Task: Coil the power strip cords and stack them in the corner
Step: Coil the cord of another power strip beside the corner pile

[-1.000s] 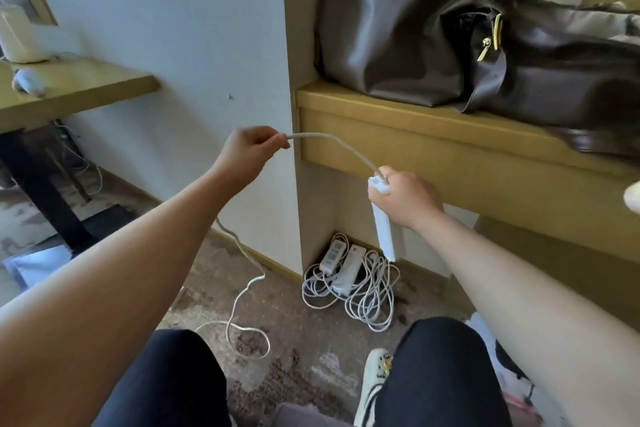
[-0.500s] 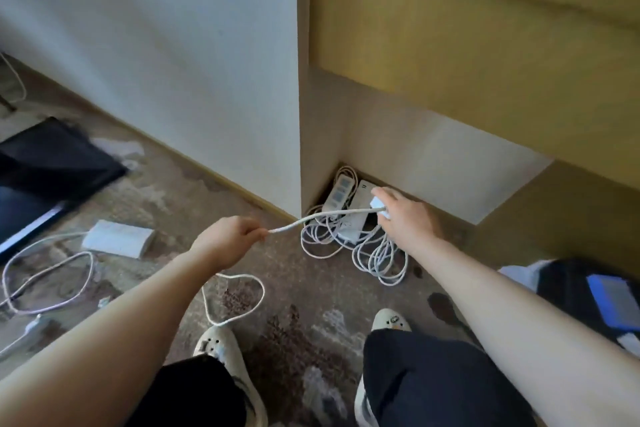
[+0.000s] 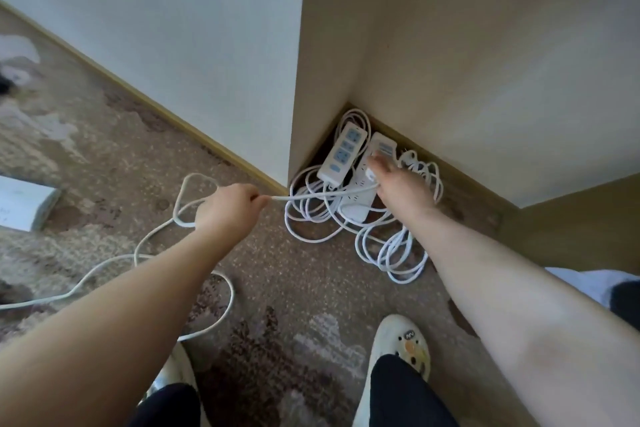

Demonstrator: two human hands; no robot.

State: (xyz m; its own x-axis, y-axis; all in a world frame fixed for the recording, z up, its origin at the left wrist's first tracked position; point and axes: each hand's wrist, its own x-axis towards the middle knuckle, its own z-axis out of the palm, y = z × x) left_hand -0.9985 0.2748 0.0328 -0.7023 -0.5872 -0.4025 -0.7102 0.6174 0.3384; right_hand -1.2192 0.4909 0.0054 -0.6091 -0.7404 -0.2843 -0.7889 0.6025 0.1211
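Observation:
In the floor corner lies a pile of coiled white cords (image 3: 391, 253) with two power strips on it, one with blue sockets (image 3: 343, 152) and one beside it (image 3: 382, 146). My right hand (image 3: 398, 187) is down on this pile and grips the cord end of a third white power strip (image 3: 360, 198). That strip's cord (image 3: 311, 197) runs taut to my left hand (image 3: 232, 208), which pinches it. Behind my left hand the rest of the cord (image 3: 138, 253) trails in loose loops over the carpet.
The corner is formed by a white wall edge (image 3: 298, 80) and a beige panel (image 3: 485, 62) under a shelf. A white flat box (image 3: 24, 204) lies on the carpet at left. My feet in pale shoes (image 3: 401, 343) stand close below. Fabric (image 3: 588, 284) lies at right.
Both hands have come down from shelf height to the floor. The right hand has brought the power strip onto the pile in the corner, and the left hand has followed with the cord.

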